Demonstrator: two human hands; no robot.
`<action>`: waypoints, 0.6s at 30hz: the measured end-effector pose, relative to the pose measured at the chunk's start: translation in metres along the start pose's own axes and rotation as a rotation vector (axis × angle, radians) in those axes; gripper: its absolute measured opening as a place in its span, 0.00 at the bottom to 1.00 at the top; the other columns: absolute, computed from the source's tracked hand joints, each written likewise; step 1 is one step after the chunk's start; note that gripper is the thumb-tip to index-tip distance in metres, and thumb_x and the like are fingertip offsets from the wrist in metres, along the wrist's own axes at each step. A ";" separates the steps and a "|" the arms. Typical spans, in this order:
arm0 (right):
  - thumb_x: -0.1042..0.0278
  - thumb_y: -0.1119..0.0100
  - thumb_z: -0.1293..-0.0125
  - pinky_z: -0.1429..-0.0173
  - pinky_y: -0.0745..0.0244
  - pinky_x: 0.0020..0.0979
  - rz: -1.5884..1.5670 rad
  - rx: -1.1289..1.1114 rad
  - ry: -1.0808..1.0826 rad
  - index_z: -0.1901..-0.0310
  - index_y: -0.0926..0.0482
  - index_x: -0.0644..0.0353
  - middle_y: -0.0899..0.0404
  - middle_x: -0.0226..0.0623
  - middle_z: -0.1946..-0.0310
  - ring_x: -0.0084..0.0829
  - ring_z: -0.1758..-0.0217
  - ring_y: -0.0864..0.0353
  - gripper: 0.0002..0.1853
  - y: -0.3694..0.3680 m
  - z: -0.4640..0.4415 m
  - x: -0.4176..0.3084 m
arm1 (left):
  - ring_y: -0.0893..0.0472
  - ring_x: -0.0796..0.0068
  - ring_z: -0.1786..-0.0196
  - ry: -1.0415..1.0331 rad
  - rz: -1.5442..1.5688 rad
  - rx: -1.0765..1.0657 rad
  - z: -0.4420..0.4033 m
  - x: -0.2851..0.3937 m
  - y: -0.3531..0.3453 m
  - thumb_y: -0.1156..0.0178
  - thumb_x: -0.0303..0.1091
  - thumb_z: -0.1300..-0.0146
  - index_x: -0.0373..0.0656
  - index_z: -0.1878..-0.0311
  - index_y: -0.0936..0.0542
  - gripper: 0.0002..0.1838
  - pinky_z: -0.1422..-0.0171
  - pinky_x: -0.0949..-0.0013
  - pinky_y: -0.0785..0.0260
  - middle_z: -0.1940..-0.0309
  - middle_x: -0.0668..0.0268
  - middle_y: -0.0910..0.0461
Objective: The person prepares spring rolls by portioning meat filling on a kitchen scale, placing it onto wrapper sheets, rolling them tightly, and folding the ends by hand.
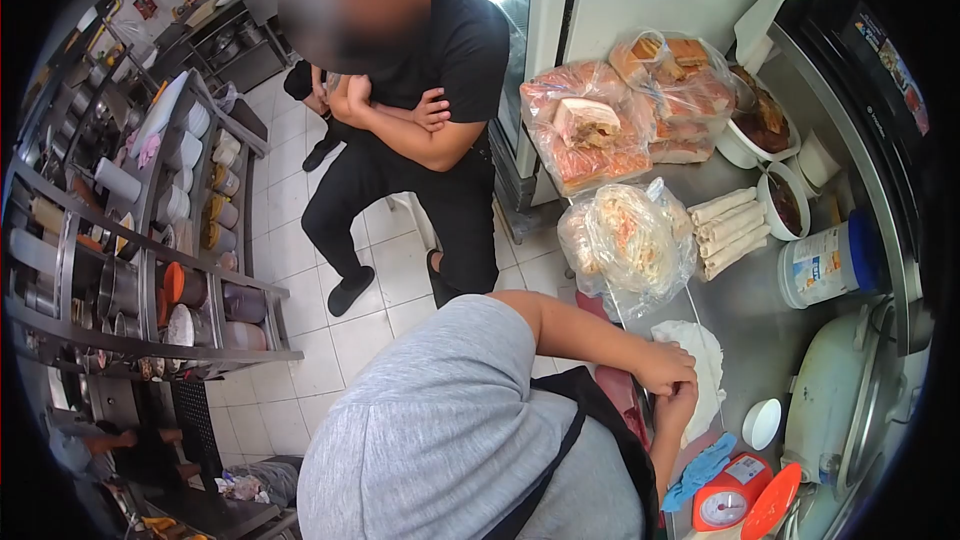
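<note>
My left hand [664,368] reaches over the steel counter, its fingers curled down and closed. Against it, my right hand [676,408] has its fingers bent inward, also closed. The fingertips of both meet, and anything small between them is hidden. Under and beside the hands lies a thin, soft white sheet [706,355], perhaps a wrapper. Farther along the counter, pale rolled sticks [728,228] are stacked in a pile. Near them sits a clear plastic bag [640,240] of pale shredded food with orange bits.
Bagged orange-brown food blocks [590,155] fill the counter's far end, near tubs of dark food [785,202]. A lidded bucket [822,265], a white bowl [762,424], a blue cloth [702,470] and a red scale [728,500] lie nearby. A person [410,120] sits with arms crossed.
</note>
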State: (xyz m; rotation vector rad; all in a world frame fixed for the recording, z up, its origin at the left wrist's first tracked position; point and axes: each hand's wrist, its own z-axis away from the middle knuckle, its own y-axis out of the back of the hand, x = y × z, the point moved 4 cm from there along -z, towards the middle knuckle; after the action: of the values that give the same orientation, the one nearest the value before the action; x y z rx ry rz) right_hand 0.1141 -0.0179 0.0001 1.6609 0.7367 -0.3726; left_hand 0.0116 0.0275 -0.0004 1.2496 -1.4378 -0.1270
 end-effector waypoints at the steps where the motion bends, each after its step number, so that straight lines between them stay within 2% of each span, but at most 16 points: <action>1: 0.72 0.39 0.52 0.54 0.34 0.42 -0.065 0.014 -0.029 0.64 0.26 0.66 0.27 0.47 0.68 0.48 0.63 0.28 0.13 -0.001 -0.002 -0.001 | 0.29 0.60 0.53 0.026 -0.001 0.084 0.005 0.000 -0.002 0.37 0.40 0.59 0.49 0.62 0.24 0.18 0.50 0.58 0.40 0.61 0.63 0.28; 2: 0.72 0.39 0.52 0.54 0.34 0.42 -0.003 0.022 -0.020 0.64 0.26 0.65 0.27 0.47 0.67 0.48 0.62 0.28 0.13 -0.001 -0.002 -0.002 | 0.28 0.60 0.53 0.049 -0.003 0.168 0.010 -0.001 -0.001 0.38 0.39 0.58 0.49 0.62 0.24 0.17 0.50 0.58 0.39 0.61 0.63 0.28; 5: 0.72 0.40 0.52 0.52 0.35 0.43 0.159 0.045 0.000 0.63 0.26 0.65 0.27 0.47 0.66 0.48 0.60 0.28 0.13 0.005 0.002 -0.011 | 0.30 0.63 0.53 0.097 -0.081 0.171 0.015 0.000 0.001 0.41 0.35 0.55 0.47 0.60 0.25 0.15 0.51 0.61 0.40 0.61 0.63 0.29; 7: 0.72 0.40 0.51 0.52 0.35 0.43 0.221 0.067 0.001 0.62 0.26 0.65 0.27 0.48 0.65 0.48 0.59 0.29 0.13 0.011 0.005 -0.018 | 0.30 0.63 0.54 0.049 -0.153 0.131 0.019 -0.002 0.000 0.40 0.36 0.55 0.48 0.62 0.24 0.14 0.51 0.61 0.40 0.63 0.64 0.29; 10: 0.70 0.40 0.49 0.53 0.33 0.41 0.237 -0.017 -0.031 0.63 0.25 0.68 0.26 0.49 0.63 0.46 0.59 0.28 0.13 0.009 0.009 -0.008 | 0.30 0.63 0.56 0.009 -0.235 0.149 0.023 -0.009 -0.006 0.40 0.40 0.54 0.49 0.67 0.22 0.10 0.52 0.60 0.40 0.64 0.65 0.29; 14: 0.69 0.40 0.48 0.53 0.33 0.39 0.161 -0.020 0.024 0.64 0.24 0.67 0.26 0.48 0.66 0.46 0.60 0.27 0.12 0.020 0.008 -0.009 | 0.30 0.63 0.56 0.025 -0.288 0.155 0.021 -0.006 -0.007 0.41 0.43 0.53 0.50 0.73 0.20 0.09 0.52 0.60 0.40 0.66 0.67 0.28; 16: 0.69 0.40 0.48 0.53 0.33 0.39 0.133 0.025 0.015 0.64 0.24 0.67 0.25 0.48 0.67 0.45 0.61 0.27 0.12 0.025 0.008 -0.011 | 0.30 0.64 0.57 0.019 -0.311 0.165 0.020 -0.005 -0.006 0.40 0.43 0.54 0.50 0.73 0.21 0.09 0.54 0.62 0.40 0.66 0.67 0.29; 18: 0.69 0.40 0.49 0.52 0.34 0.40 0.168 -0.027 0.015 0.64 0.24 0.66 0.25 0.47 0.67 0.46 0.60 0.27 0.12 0.015 0.007 -0.006 | 0.30 0.64 0.58 0.022 -0.315 0.156 0.021 -0.004 -0.008 0.40 0.43 0.54 0.50 0.73 0.22 0.09 0.55 0.62 0.40 0.67 0.67 0.30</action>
State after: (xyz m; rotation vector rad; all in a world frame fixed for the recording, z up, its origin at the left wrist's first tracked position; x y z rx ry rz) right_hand 0.1207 -0.0276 0.0132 1.6878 0.6055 -0.2304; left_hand -0.0004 0.0159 -0.0157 1.5969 -1.2421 -0.2159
